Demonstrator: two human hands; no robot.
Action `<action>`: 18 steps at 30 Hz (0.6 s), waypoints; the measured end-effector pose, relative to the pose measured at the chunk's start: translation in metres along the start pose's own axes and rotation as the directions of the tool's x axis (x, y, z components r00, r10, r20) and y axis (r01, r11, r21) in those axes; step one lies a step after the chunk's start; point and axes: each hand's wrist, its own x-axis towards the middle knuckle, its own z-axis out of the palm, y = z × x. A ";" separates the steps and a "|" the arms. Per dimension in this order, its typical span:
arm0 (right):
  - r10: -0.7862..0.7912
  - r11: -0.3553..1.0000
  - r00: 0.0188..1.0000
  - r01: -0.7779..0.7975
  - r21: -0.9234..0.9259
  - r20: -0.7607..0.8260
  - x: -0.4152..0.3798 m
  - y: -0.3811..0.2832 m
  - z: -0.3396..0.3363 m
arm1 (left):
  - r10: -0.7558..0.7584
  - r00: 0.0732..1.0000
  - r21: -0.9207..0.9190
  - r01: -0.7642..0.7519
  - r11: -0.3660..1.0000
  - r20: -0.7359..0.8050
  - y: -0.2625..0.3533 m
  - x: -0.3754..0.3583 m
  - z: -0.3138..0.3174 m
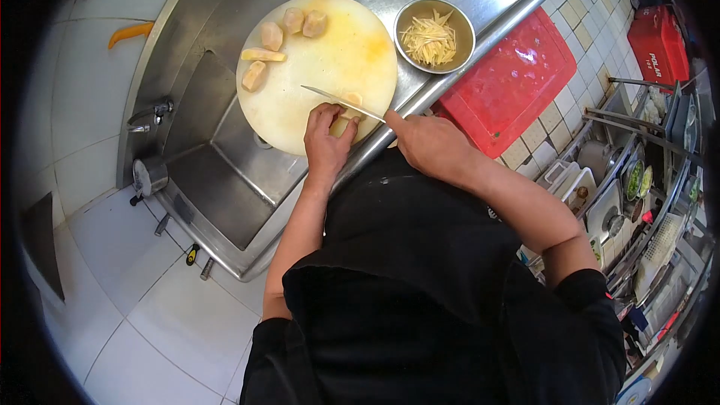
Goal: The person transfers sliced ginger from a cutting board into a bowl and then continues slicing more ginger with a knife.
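My right hand (429, 144) grips the handle of a kitchen knife (334, 96), whose blade lies across the near part of a round white cutting board (307, 67). Just beyond the blade shows a pale yellow piece of peeled root, like ginger (352, 97). My left hand (327, 139) is at the near side of the blade, its fingers bent and pinching a ginger piece that they partly hide. Several peeled ginger chunks (271, 36) lie along the board's far left. A metal bowl (399, 39) right of the board holds thin pale yellow strips (431, 39).
The board rests over a steel sink (225, 187) and counter with a raised front edge (480, 41). A red plastic lid or crate (517, 79) is right of the edge. A tap (154, 114) is at left, an orange handle (130, 33) above. A loaded rack (637, 202) stands right.
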 end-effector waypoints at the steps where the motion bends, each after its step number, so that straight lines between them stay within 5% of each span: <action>1: 0.000 1.000 1.000 0.000 0.004 0.001 -0.006 -0.003 -0.005 | -0.002 1.000 0.003 0.002 1.000 0.002 0.002 0.000 -0.001; 18: 0.035 0.998 0.999 -0.034 -0.049 0.018 -0.032 -0.006 -0.006 | -0.018 1.000 0.013 0.018 1.000 -0.002 0.002 -0.001 -0.001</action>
